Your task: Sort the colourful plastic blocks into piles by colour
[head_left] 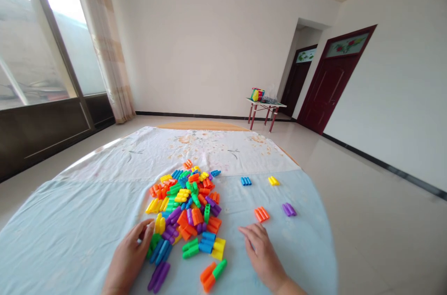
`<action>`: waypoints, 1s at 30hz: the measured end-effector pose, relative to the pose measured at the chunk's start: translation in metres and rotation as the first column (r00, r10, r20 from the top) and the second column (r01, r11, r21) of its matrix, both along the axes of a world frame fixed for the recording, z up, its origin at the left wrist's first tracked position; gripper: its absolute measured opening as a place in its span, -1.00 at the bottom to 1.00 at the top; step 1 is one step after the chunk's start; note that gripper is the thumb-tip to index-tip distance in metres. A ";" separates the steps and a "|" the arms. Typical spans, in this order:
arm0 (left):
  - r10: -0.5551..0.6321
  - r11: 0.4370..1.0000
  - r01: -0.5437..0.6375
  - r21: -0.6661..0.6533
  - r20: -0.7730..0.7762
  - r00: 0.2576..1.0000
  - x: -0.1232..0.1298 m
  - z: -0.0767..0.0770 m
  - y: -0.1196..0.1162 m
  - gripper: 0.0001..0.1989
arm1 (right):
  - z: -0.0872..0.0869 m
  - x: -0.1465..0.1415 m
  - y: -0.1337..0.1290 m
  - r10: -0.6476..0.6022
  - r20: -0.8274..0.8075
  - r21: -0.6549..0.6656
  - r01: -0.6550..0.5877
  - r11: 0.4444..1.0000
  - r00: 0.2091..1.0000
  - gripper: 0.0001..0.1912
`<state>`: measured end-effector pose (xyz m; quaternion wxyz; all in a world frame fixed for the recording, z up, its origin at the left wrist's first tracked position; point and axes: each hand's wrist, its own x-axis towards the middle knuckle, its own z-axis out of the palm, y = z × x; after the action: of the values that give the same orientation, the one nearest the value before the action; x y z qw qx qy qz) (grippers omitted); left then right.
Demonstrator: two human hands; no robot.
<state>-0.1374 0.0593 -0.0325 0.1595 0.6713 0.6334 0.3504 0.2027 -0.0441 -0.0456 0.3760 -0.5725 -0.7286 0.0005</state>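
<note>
Colourful plastic blocks (182, 196), ribbed and tube-like, lie heaped just left of centre on the cloth-covered round table, and we sweep across from the left! Light patterned curtain (108, 48) hanging by the window, then pale blue tablecloth (80, 225), and in comes the left hand (131, 251), right up at the near left edge of the heap, fingers curled beside a yellow block (159, 224); whether they pinch anything, I cannot tell from here. Below it, a purple block (159, 277) lies near the wrist. On to the pile itself: orange, green, yellow, blue and purple, all jumbled together. In front, an orange block (208, 277) sits against a green one (220, 268). Across a gap of cloth, the right hand (261, 253), palm down, fingers loosely extended, nothing between them! Just beyond its fingers, another orange block (261, 214); behind that, a blue block (246, 181); then a yellow one (274, 181), and furthest right, a purple one (289, 210), each lying apart.
</note>
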 end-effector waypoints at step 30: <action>0.018 1.000 -0.018 -0.004 0.056 0.998 -0.003 -0.004 0.001 -0.60 | 0.045 -0.093 0.091 0.120 -0.019 0.019 -0.120 0.993 0.993 -0.60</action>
<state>-0.1403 0.0605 -0.0367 0.1753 0.6551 0.6353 0.3695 0.1102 0.0470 -0.0008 0.3874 -0.5244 -0.7579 0.0224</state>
